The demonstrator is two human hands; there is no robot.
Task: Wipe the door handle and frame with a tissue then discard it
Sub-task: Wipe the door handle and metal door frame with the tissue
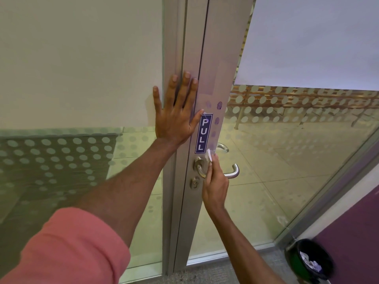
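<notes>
**Tissue at the door handle, left palm flat on the frame**

The right hand is pinching a small white tissue between its fingertips, closed tightly around it, and is pressing it against the door stile just above the base of the silver door handle, right below the bottom edge of the blue "PULL" sticker. The keyhole is sitting just under the handle's round base, to the left of the wrist.

The left hand is lying open and flat, fingers spread, holding nothing, with the palm bracing against the aluminium frame higher up; its thumb is reaching the sticker's top left corner. A pink sleeve is covering the upper left arm.

A black bin with crumpled paper inside is standing on the floor at the lower right corner, well apart from the handle.
</notes>
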